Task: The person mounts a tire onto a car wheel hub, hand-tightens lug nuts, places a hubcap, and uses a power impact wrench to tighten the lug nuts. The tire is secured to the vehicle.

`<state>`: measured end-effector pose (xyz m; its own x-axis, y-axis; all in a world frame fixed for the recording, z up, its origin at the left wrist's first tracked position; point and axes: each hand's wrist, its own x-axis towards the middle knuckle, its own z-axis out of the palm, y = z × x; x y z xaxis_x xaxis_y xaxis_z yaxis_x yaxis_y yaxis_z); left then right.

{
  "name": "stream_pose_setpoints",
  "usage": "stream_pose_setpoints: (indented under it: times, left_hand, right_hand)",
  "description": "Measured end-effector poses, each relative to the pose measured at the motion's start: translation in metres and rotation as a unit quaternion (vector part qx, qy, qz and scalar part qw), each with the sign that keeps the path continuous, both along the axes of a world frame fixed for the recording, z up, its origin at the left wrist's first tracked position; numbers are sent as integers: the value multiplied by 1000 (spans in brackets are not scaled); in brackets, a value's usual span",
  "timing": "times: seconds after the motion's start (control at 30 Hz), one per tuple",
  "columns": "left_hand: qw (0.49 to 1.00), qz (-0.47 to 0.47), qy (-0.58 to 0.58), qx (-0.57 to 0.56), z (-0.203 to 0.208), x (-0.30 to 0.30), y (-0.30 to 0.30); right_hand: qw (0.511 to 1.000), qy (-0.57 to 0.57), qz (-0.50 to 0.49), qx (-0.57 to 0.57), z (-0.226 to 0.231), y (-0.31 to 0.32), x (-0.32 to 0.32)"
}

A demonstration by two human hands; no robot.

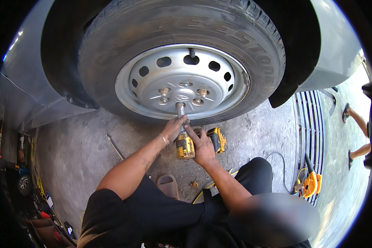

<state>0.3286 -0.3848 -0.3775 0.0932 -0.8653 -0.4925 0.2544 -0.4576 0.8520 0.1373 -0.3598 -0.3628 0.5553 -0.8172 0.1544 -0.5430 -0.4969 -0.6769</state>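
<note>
In front of me a car wheel fills the view, with a black tire (99, 62) around a silver steel rim (153, 82). Several lug nuts show around its hub. A yellow and black cordless impact wrench (185, 148) points at the rim, its long socket (180, 110) at the lowest lug position. Around the front of the wrench, by the socket, my left hand (173, 129) is closed. My right hand (202, 148) grips the wrench's handle, which lies sideways, with the yellow battery (219, 139) sticking out to the right. The trigger finger is partly hidden.
A metal bar (115, 147) lies on the concrete floor at left. An orange power tool (311, 184) with a cord sits by a floor grate (309, 136) on the right. A sandal (168, 186) is below me. Another person's legs (358, 124) stand far right.
</note>
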Motion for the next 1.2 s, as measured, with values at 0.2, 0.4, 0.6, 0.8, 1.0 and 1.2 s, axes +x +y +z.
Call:
stream_pose_setpoints:
  times: [0.2, 0.4, 0.6, 0.8, 1.0, 1.2]
  left_hand:
    - [995, 44, 14, 85, -7, 5, 9]
    - [969, 54, -241, 2, -13, 0, 3]
    - [961, 49, -272, -11, 2, 0, -13]
    - [972, 100, -212, -18, 6, -5, -19]
    - [973, 86, -216, 10, 3, 0, -21]
    - [984, 89, -152, 29, 5, 4, -24]
  right_hand:
    - [985, 139, -4, -100, 14, 7, 1]
    - [992, -76, -19, 98, -18, 10, 23]
    - [991, -118, -37, 48, -31, -5, 30]
    - [998, -51, -19, 8, -22, -18, 22]
    - [1000, -9, -15, 18, -14, -19, 22]
    - [1000, 28, -3, 8, 1, -19, 17]
